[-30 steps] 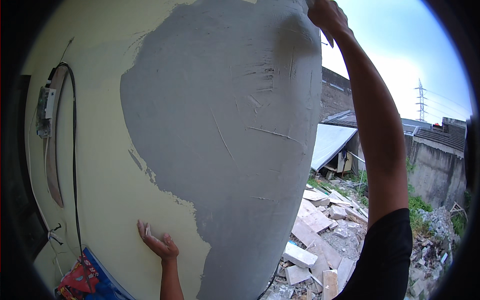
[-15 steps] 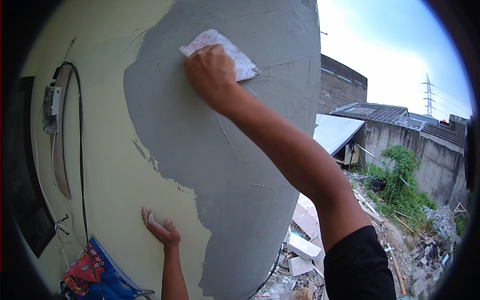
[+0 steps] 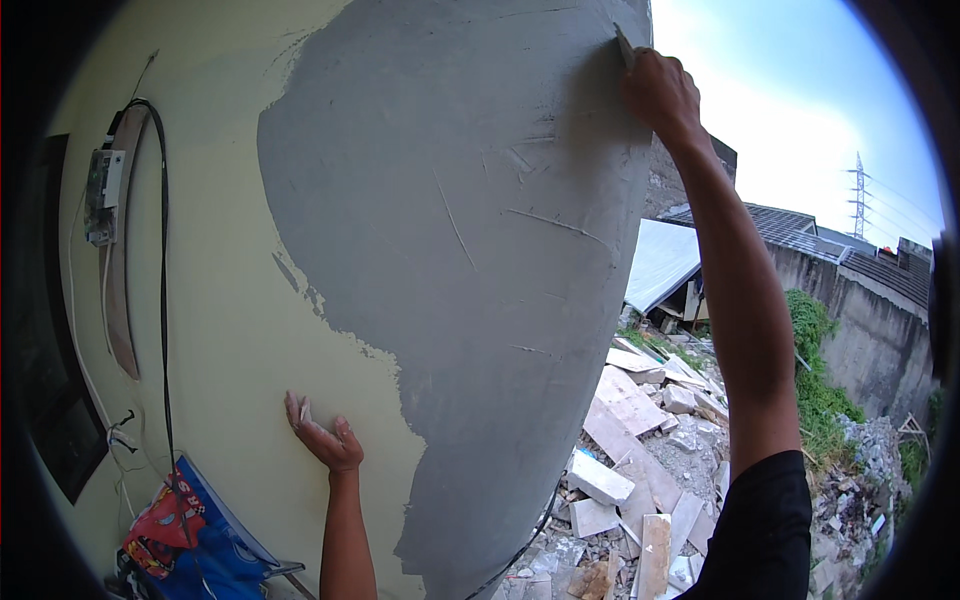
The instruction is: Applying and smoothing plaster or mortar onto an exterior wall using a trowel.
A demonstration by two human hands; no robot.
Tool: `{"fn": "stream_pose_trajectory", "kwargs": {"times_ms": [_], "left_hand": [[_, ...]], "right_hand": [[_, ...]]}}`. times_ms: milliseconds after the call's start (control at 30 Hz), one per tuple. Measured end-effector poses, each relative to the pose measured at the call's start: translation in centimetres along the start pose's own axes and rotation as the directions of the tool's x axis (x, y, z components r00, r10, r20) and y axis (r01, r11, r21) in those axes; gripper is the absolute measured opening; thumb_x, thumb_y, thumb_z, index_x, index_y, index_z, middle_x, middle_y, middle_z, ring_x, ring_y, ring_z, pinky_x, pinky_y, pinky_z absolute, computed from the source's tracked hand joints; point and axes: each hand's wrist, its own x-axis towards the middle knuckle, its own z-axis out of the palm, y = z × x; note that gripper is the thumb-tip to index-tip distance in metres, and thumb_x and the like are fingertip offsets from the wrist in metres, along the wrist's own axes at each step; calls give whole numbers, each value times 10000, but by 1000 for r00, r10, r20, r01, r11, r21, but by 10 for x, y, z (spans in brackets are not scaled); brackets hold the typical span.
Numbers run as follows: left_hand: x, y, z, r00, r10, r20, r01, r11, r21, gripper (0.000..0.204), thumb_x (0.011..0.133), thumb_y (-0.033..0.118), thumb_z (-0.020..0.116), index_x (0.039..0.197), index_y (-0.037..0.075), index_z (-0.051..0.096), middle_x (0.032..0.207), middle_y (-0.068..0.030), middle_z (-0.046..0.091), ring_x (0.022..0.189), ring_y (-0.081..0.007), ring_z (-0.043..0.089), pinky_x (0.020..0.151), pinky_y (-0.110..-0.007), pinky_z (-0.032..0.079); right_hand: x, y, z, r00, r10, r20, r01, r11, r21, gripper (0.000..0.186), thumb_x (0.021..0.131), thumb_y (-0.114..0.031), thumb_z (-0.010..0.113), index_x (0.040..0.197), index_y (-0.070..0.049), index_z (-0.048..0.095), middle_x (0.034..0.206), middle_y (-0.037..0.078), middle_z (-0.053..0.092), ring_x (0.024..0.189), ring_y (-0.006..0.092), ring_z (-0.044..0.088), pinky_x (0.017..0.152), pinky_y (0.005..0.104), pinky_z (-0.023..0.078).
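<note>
A wall stands in front of me, its left part pale yellow paint (image 3: pixel 220 300) and its right part smooth grey plaster (image 3: pixel 480 380) with a ragged border. At the wall's upper right edge, my right hand (image 3: pixel 662 95) is closed on a flat plaster spreader (image 3: pixel 625 45). The spreader shows almost edge-on, tilted against the grey surface; its handle is hidden by the fingers. Thin ridges and scratches mark the plaster below it. Low on the yellow part, my left hand (image 3: pixel 325 435) is open, fingers apart and whitish with smears, close to or touching the wall.
An electrical box (image 3: pixel 104 195) with a black cable (image 3: pixel 163 280) hangs at the left beside a dark window (image 3: pixel 55 330). A blue and red printed sheet (image 3: pixel 190 530) sits lower left. Beyond the wall's right edge lie rubble (image 3: pixel 605 480), plants (image 3: pixel 810 330) and a concrete wall (image 3: pixel 860 320).
My right hand has swept the spreader rightward and up to the wall's edge, turning its face from view. A fresh ridge shows in the plaster. My left hand has barely moved.
</note>
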Motion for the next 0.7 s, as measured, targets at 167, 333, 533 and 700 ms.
{"fn": "stream_pose_trajectory", "kwargs": {"times_ms": [167,333,533,700], "left_hand": [[0,-4,1,1000,-9,-16,9,1000,-13,550,949,389,449,1230,-84,438,1421,-342,375,1309,-498,380,1088,-563,285],[2,-6,1,1000,-4,-13,4,1000,-3,553,952,393,449,1230,-85,437,1421,-341,377,1310,-499,379,1088,-567,283],[-2,2,9,1000,-8,-2,8,1000,-25,558,958,395,439,1239,-87,434,1415,-340,385,1309,-499,383,1088,-569,282],[-1,-12,-3,999,28,-25,-27,999,21,571,959,402,435,1243,-92,435,1414,-340,387,1310,-492,388,1087,-556,290]], "right_hand": [[-64,-83,16,965,-260,-44,263,958,114,237,894,-52,467,899,46,683,895,246,693,850,358,703,628,434,574],[-150,-139,22,856,-516,-11,515,853,83,228,848,-89,559,983,86,618,1007,255,650,885,310,638,608,406,565],[-253,-129,5,590,-805,62,807,591,-13,320,872,-105,567,1116,98,605,1098,261,626,914,282,618,680,388,584],[-172,-53,-29,958,-258,128,219,941,259,239,874,-48,562,1070,58,649,883,225,691,747,242,679,596,376,571]]}}
